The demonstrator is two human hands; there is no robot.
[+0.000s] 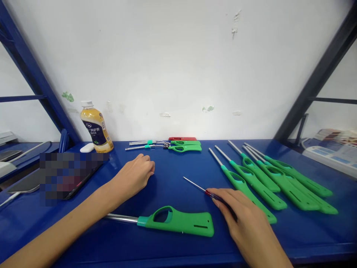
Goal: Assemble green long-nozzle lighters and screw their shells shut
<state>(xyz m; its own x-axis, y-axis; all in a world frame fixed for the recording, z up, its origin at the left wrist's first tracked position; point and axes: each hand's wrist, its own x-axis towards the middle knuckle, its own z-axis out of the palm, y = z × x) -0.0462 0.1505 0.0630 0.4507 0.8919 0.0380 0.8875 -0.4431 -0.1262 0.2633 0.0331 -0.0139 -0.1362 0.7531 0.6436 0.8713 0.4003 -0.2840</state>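
Centrally on the blue bench [173,178], a thin screwdriver [199,187] with a dark red handle lies under the fingertips of the right hand [245,223], which closes loosely over the handle; its bare metal shaft points away up and to the left. Just below and left of that grip rests a single green long-neck lighter [175,221], its steel tube passing beneath the left forearm. The left hand [134,176] lies curled and knuckles-up on the bench, holding nothing. To the right of the grip, five more green lighters [267,182] lie fanned side by side, the nearest touching the right hand's knuckles. Farther off, by the wall, sit a small stack of lighters [181,145] and a bottle of yellow drink [96,126]; a phone [69,178] lies at far left. The hold looks light, so the slim tool could roll or slip free, and a sweep of the wrist could knock the nearest lighter out of its row.
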